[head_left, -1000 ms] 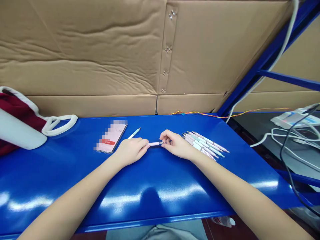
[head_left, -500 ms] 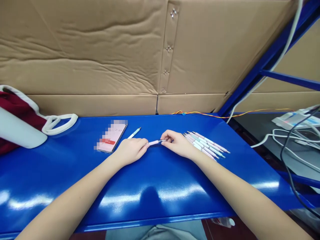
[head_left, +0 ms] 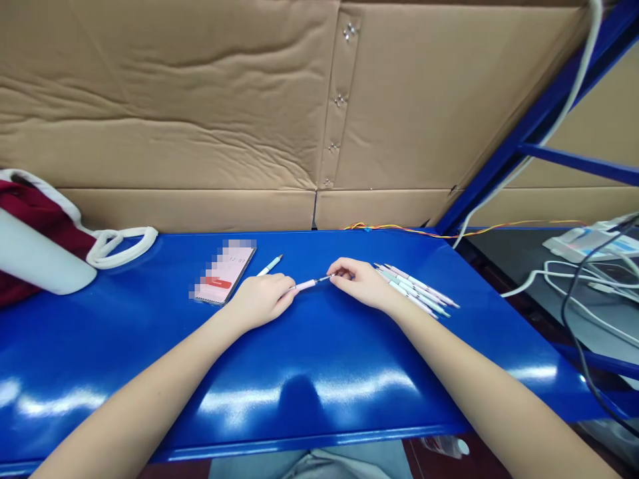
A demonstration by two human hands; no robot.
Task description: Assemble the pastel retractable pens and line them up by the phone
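Workroom, probably a storeroom or light workshop: glossy blue steel counter (head_left: 124, 299), blue metal shelving frame (head_left: 579, 165), large brown corrugated cardboard sheets (head_left: 174, 113), loose white cable (head_left: 580, 73).

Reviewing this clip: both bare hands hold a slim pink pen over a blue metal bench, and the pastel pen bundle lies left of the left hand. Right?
No: the head view shows the pastel pen bundle right of the right hand. The rest stands.
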